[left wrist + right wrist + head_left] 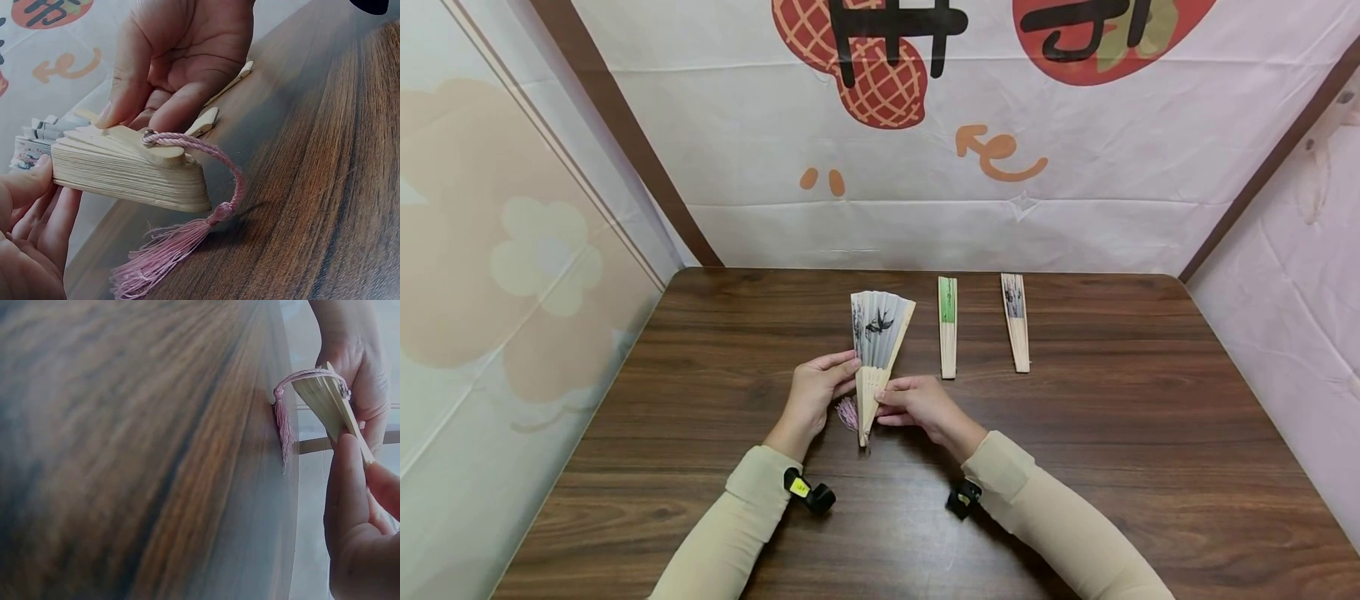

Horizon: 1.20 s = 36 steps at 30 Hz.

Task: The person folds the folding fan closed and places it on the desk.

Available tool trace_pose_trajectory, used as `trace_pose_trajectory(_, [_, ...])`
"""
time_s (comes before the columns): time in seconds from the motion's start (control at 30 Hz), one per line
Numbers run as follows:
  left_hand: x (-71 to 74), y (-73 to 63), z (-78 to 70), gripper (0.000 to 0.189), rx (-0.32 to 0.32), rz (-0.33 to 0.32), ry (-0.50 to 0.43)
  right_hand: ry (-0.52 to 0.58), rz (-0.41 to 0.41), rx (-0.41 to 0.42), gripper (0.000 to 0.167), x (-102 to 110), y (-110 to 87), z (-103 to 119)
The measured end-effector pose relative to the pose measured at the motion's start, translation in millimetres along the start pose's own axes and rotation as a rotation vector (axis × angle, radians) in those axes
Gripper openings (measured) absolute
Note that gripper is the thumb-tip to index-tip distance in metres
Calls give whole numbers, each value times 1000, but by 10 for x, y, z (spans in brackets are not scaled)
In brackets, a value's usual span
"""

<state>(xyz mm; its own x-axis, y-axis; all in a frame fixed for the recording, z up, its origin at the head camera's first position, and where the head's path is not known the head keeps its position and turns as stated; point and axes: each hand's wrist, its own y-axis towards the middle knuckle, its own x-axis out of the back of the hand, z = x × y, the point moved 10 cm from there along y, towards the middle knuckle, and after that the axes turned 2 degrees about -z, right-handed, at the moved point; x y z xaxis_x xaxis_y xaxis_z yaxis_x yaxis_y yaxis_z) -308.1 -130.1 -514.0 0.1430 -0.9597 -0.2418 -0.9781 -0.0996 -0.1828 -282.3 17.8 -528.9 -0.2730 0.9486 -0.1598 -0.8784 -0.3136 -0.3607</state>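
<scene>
Partly spread, a folding fan [880,329] with a grey leaf, a dark bird print and pale wooden ribs is held between both hands. My left hand [814,392] grips its left side, thumb on the ribs [119,172]. On the other side my right hand [928,410] pinches the outer guard stick between thumb and fingers, as the right wrist view also shows. A pink tassel [165,256] hangs by a cord from the rivet end, which points toward me. To the right lie a closed green fan [948,325] and a closed grey printed fan [1015,321].
The dark wood-grain table [1097,450] ends at a printed cloth backdrop [925,233] behind the fans. Another cloth wall [512,292] rises at the left. Black wrist cameras sit on both cuffs [962,498].
</scene>
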Motion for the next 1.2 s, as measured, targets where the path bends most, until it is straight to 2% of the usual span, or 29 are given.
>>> trace_pose_trajectory(0.5, [-14,-10,28,31,27,4,27,7,21,-5,6,-18,-12,-3])
trace_pose_trajectory(0.77, [-38,-25,17,34,34,-3,52,-3,6,11,28,15,-15,30])
trace_pose_trajectory(1.2, [-63,-2,53,34,22,0,65,-24,10,32,30,17,-18,56])
